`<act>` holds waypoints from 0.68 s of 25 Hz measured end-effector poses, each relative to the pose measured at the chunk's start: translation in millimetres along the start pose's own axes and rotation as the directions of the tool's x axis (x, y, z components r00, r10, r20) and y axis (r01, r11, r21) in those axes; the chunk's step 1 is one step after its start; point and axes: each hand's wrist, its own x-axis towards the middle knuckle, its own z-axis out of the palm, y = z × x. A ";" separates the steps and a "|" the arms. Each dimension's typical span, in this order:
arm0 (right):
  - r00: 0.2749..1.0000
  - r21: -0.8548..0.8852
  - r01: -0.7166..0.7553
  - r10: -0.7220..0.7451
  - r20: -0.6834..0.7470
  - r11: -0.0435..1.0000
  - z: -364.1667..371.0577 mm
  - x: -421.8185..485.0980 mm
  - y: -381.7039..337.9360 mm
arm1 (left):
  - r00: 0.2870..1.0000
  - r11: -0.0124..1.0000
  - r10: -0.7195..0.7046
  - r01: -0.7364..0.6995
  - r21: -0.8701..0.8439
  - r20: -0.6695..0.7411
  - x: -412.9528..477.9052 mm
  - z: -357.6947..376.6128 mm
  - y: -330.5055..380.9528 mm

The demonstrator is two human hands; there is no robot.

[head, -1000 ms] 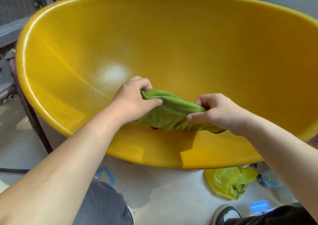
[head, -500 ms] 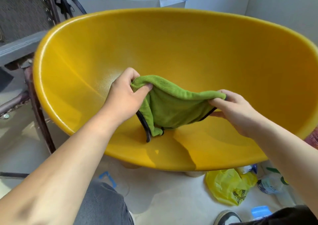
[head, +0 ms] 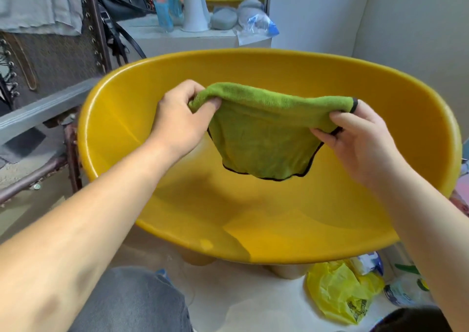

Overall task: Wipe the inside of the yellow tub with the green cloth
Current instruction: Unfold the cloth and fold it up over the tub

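A large oval yellow tub fills the middle of the view, tilted toward me on the floor. A green cloth with black edging hangs folded above the tub's inside, stretched between both hands. My left hand pinches its left top corner. My right hand pinches the right top corner and part of the side edge. The cloth hangs clear of the tub's wall and bottom.
A yellow plastic bag and bottles lie on the floor at the front right. A white ledge behind the tub carries bottles and bags. A metal frame stands to the left. My grey-trousered knee is below.
Both hands have lifted the cloth off the tub's near wall and spread it wider between them. The view has tilted up, showing the ledge behind.
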 end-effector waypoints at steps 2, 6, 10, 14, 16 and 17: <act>0.985 -0.191 -0.117 0.139 0.106 0.975 -14.8 -11.6 7.3 | 0.986 0.999 -0.025 0.018 0.045 0.165 -29.8 -4.6 -11.4; 0.755 -0.798 -0.200 0.608 0.244 0.568 -39.6 -48.6 56.0 | 0.583 0.927 -0.233 -0.109 0.359 0.778 -91.1 -6.2 -52.4; 0.670 -0.830 -0.292 0.721 0.176 0.474 -34.9 -59.9 68.0 | 0.376 0.908 -0.330 -0.125 0.401 0.866 -99.5 -1.3 -56.5; 0.750 -0.769 -0.430 0.661 -0.013 0.473 -32.4 -45.2 77.5 | 0.433 0.910 -0.369 -0.014 0.415 0.823 -70.1 16.1 -58.5; 0.818 -0.689 -0.506 0.543 -0.192 0.519 -35.7 -29.8 90.9 | 0.577 0.883 -0.409 0.055 0.466 0.707 -53.2 30.9 -73.0; 0.829 -0.690 -0.516 0.497 -0.255 0.508 -37.2 -22.8 100.2 | 0.619 0.855 -0.428 0.041 0.517 0.658 -48.1 39.8 -81.9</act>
